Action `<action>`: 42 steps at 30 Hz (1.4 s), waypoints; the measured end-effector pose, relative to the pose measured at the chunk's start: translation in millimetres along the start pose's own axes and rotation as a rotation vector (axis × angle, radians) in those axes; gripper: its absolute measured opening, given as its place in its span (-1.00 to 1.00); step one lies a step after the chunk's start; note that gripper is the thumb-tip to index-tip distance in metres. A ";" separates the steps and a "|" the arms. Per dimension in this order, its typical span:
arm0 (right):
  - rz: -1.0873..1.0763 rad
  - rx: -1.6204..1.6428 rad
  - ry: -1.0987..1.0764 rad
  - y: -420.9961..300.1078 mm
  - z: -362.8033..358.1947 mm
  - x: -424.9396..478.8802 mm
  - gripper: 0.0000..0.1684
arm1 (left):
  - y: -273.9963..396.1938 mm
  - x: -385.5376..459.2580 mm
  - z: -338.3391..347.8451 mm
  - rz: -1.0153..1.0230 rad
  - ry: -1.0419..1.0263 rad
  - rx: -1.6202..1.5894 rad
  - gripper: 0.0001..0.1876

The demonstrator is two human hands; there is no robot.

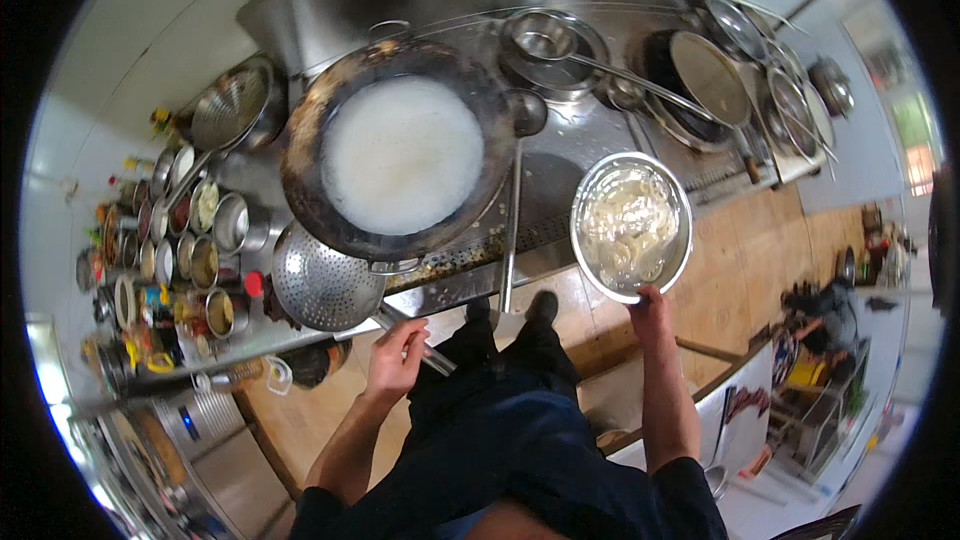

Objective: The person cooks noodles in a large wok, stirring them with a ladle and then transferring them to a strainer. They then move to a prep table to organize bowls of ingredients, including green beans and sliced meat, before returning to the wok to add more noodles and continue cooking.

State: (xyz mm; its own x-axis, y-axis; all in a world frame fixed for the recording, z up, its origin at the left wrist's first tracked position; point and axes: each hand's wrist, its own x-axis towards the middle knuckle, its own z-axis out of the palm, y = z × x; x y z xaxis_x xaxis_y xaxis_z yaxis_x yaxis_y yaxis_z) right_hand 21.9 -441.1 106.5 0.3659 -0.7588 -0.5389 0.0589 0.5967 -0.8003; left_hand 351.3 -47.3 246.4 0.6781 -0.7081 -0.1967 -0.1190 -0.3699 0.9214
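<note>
My right hand (651,315) grips the near rim of a round metal bowl (577,240), out past the counter's front edge. Pale sliced pieces (630,221), some curved like rings, lie in clear liquid inside it. On the left, my left hand (397,358) is curled around the handle of a perforated metal strainer ladle (328,281); the fingers look loose. The strainer's bowl is beside the near left side of a large blackened wok (307,157). Whitish, cloudy liquid (403,154) with a foamy surface fills the middle of the wok.
A long-handled ladle (529,112) lies right of the wok, its handle crossing the front edge. Several seasoning containers (230,221) crowd the left; a colander (232,109) stands behind them. Pans and strainers (709,79) occupy the right. Another person (832,322) is far right.
</note>
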 end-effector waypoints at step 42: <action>-0.686 -1.790 -0.529 -148.6 228.7 273.0 -0.09 | 36.5 -40.4 185.6 -0.586 0.766 -0.199 -0.76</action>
State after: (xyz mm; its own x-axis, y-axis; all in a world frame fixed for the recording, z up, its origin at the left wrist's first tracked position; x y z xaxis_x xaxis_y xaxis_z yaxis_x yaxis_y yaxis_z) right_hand 325.4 -677.1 138.4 0.9008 -0.3661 -0.2336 -0.4237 -0.8586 -0.2884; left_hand 184.9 -143.8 225.8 0.8857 0.1626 -0.4348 0.4629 -0.3801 0.8008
